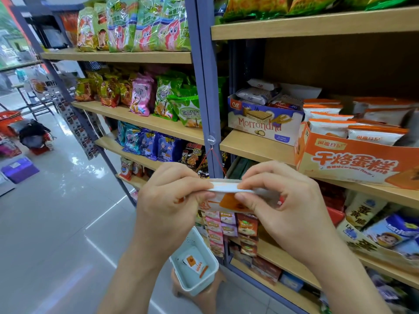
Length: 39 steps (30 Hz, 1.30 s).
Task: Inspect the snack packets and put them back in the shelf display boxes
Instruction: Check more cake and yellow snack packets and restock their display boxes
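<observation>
Both hands meet in front of the shelving, pinching one small snack packet (226, 196) between them. The left hand (167, 200) grips its left end with curled fingers; the right hand (283, 196) clamps the right end between thumb and fingertips. The packet is glossy film — white with an orange panel — and is held edge-on, so its flat seam shows as a thin pale strip.

Up and to the right, an orange cardboard display box (353, 162) sits on a pale wood-grain shelf (256, 148), packed with matching white-and-orange packets standing in rows. Beside it is a white and blue wafer box (265, 123) with crinkled wrappers heaped in it.

Below the hands, a pale plastic basket (195, 282) rests on a brown stool (204, 298); one more packet lies flat inside, though its print is too small to read.

The floor (68, 211) is shiny grey tile, with blue metal uprights framing the shelves.
</observation>
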Tool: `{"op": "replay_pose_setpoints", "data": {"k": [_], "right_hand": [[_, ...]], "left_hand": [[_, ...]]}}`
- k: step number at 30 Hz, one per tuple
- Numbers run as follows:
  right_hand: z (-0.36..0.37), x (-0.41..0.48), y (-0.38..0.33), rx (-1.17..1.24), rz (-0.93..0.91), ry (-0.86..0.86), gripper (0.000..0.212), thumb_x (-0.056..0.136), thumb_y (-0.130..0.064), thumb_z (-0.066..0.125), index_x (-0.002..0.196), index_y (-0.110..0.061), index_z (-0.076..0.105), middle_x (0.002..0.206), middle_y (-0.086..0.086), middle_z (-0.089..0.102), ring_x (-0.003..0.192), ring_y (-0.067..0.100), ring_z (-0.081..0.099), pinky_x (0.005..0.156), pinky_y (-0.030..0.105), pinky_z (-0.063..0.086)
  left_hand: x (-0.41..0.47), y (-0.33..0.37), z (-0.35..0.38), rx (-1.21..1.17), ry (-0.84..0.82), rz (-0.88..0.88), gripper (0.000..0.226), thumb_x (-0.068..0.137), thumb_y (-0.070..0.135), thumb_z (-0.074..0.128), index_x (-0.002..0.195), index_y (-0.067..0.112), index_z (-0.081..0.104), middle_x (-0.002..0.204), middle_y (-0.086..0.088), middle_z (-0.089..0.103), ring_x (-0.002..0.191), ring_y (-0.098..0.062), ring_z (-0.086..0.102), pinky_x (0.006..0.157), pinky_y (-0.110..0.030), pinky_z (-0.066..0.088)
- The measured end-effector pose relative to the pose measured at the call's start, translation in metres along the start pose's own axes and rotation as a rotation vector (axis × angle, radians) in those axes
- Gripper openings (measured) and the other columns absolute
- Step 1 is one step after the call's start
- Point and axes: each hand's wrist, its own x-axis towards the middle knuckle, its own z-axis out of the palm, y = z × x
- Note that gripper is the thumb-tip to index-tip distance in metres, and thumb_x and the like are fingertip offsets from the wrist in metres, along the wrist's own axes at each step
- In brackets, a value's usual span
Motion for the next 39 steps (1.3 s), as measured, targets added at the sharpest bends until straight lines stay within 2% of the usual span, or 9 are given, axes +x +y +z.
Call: {"op": "replay_pose_setpoints", "data": {"k": [5,9,13,15,19,24,27,33,39], "right_hand": [[-0.017,0.003,0.004,0.288,0.158,-0.042,0.009,0.083,-0.037,0.072,0.091,-0.032,0.073,0.098,-0.020,0.069,0.103,0.002,0.062,0.076,0.017,0.054],[-0.022,0.002,0.002,0.440,0.298,-0.102,0.023,0.069,-0.040,0.069,0.090,-0.030,0.074,0.090,-0.013,0.072,0.088,0.005,0.069,0.065,0.021,0.057],[-0.028,0.003,0.000,0.416,0.266,-0.089,0.021,0.068,-0.036,0.070,0.087,-0.027,0.075,0.080,-0.012,0.072,0.079,0.002,0.069,0.060,0.013,0.052],[-0.026,0.002,0.000,0.397,0.258,-0.065,0.018,0.069,-0.034,0.071,0.085,-0.027,0.075,0.078,-0.015,0.072,0.079,0.001,0.068,0.059,0.012,0.052],[-0.018,0.000,0.001,0.333,0.254,-0.040,0.012,0.072,-0.034,0.071,0.083,-0.030,0.075,0.079,-0.016,0.071,0.082,0.004,0.066,0.061,0.013,0.051],[-0.012,0.000,-0.001,0.349,0.225,-0.041,0.014,0.073,-0.033,0.073,0.084,-0.026,0.076,0.076,-0.011,0.072,0.076,0.008,0.068,0.061,0.017,0.053],[-0.011,-0.002,-0.001,0.378,0.225,-0.079,0.012,0.074,-0.031,0.074,0.085,-0.026,0.077,0.078,-0.012,0.073,0.080,0.008,0.069,0.064,0.017,0.054],[-0.007,0.000,0.004,0.694,0.364,-0.040,0.017,0.071,-0.028,0.070,0.080,-0.017,0.080,0.087,-0.001,0.071,0.084,0.008,0.067,0.068,0.021,0.053],[0.004,-0.005,0.004,0.910,0.471,0.025,0.016,0.064,-0.035,0.079,0.072,-0.021,0.079,0.073,0.006,0.072,0.068,0.017,0.068,0.059,0.025,0.053]], "left_hand": [[-0.003,-0.001,-0.001,-0.163,0.057,-0.109,0.008,0.077,0.023,0.071,0.085,0.020,0.073,0.081,0.009,0.063,0.079,-0.009,0.058,0.071,-0.016,0.044],[-0.005,-0.003,-0.001,-0.199,0.067,-0.133,0.009,0.077,0.022,0.070,0.086,0.023,0.071,0.082,0.012,0.063,0.079,-0.008,0.059,0.071,-0.015,0.044],[-0.005,-0.004,-0.001,-0.227,0.064,-0.173,0.010,0.077,0.023,0.070,0.085,0.028,0.072,0.084,0.017,0.064,0.079,-0.009,0.060,0.070,-0.017,0.045],[-0.005,-0.005,-0.002,-0.156,0.033,-0.151,0.008,0.079,0.022,0.068,0.085,0.023,0.074,0.085,0.016,0.063,0.083,-0.009,0.059,0.072,-0.020,0.047],[-0.001,0.004,0.001,0.122,-0.086,0.076,0.011,0.083,0.006,0.065,0.090,0.005,0.075,0.092,-0.001,0.069,0.093,-0.019,0.060,0.083,-0.038,0.050],[0.002,0.025,0.011,-0.075,-0.181,0.037,0.021,0.090,0.023,0.064,0.101,0.011,0.076,0.095,0.002,0.068,0.089,-0.016,0.062,0.074,-0.034,0.051],[0.000,0.024,0.016,-0.143,-0.145,-0.003,0.017,0.089,0.023,0.065,0.093,0.011,0.078,0.089,0.005,0.068,0.083,-0.012,0.063,0.068,-0.031,0.052],[-0.002,0.024,0.019,-0.236,-0.092,-0.098,0.014,0.085,0.019,0.066,0.088,0.010,0.077,0.079,0.006,0.063,0.073,-0.005,0.058,0.065,-0.011,0.043],[-0.005,0.026,0.022,-0.289,-0.098,-0.139,0.017,0.088,0.021,0.064,0.091,0.009,0.076,0.080,0.007,0.064,0.075,-0.007,0.060,0.064,-0.014,0.045]]}}
